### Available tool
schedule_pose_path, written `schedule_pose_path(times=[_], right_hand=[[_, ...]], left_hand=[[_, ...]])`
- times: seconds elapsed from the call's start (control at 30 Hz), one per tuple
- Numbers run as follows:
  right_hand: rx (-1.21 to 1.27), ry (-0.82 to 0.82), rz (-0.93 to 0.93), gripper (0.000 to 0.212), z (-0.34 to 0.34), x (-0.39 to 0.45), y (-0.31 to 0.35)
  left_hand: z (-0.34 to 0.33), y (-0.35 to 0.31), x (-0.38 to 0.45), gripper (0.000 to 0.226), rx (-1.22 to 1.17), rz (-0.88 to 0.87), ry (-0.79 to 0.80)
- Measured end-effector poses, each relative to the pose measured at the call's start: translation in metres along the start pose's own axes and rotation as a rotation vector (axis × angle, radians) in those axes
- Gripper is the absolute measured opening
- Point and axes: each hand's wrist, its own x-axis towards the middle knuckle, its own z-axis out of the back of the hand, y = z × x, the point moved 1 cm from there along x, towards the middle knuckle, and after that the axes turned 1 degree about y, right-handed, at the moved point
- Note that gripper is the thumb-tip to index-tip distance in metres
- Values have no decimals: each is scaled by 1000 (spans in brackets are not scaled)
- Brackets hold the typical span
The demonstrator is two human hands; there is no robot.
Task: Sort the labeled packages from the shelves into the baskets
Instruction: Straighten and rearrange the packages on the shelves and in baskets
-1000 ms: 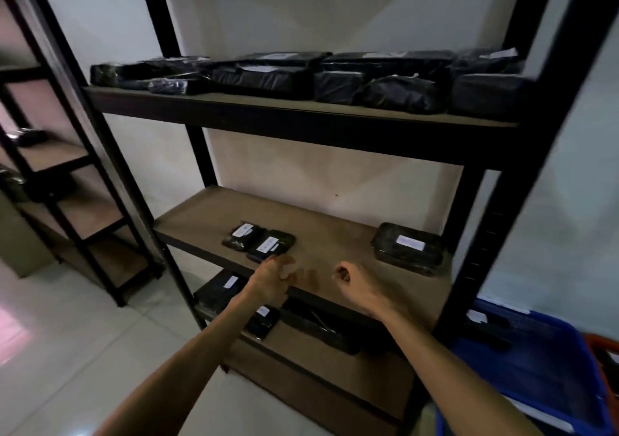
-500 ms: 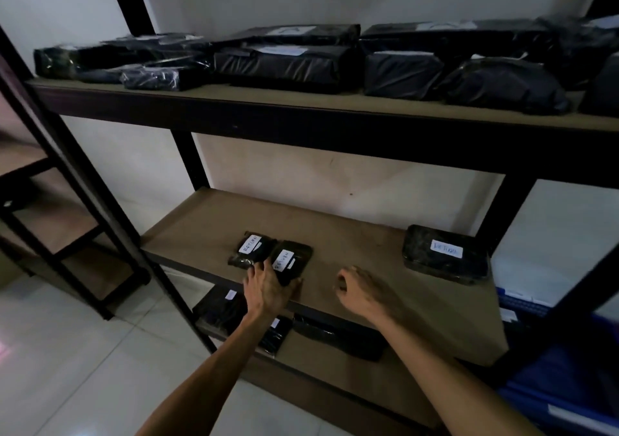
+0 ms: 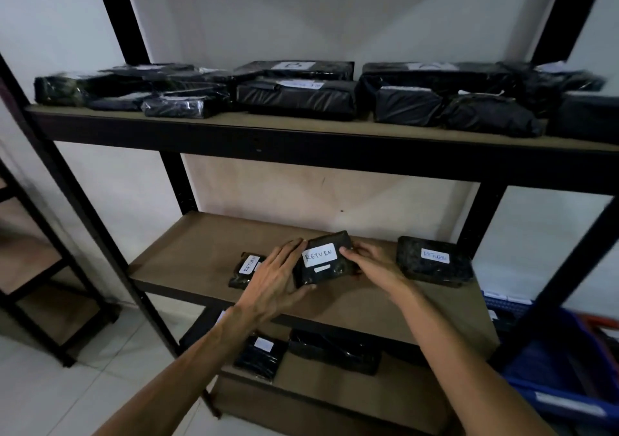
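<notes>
Both hands are now lifting the small black plastic-wrapped package labelled RETURN [image 3: 323, 259] off the middle shelf [image 3: 187, 254] at frame centre: left hand [image 3: 274, 276] and right hand [image 3: 370, 263] are clamping its sides; half a second ago it was lying flat. Basket drop is coming next.

brown middle shelf [image 3: 201, 251], labelled black packages [image 3: 433, 261]

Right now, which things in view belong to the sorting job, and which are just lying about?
Job:
held RETURN package, between left hand and right hand
second RETURN package
larger labeled package
top-shelf packages
bottom-shelf packages
blue basket

Lying about:
empty side rack
</notes>
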Motion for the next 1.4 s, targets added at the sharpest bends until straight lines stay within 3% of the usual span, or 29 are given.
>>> schedule_pose_path(times=[0.1,0.23,0.33,0.43,0.53,0.73,1.03,1.4], right_hand=[[-20,-12,39,71,8,-8,1],[-26,-45,77,58,8,-15,7],[-17,-42,92,62,8,-20,12],[19,-73,88,36,10,-27,16],[151,-211,22,20,15,-41,11],[333,-343,-187,22,48,-88,-51],[384,-470,-328,10,129,-206,-132],[455,-730,-341,9,299,-388,-205]], left_hand=[[10,-3,5,94,-22,-46,19],[8,-6,5,96,-65,-54,14],[8,-7,3,95,-106,-62,-29],[9,-11,3,103,-133,-22,-30],[2,-11,0,112,-249,120,31],[-47,-35,-12,72,-461,141,47],[-127,-144,-43,55,-527,26,171],[-190,-389,-47,44,-615,-194,322]])
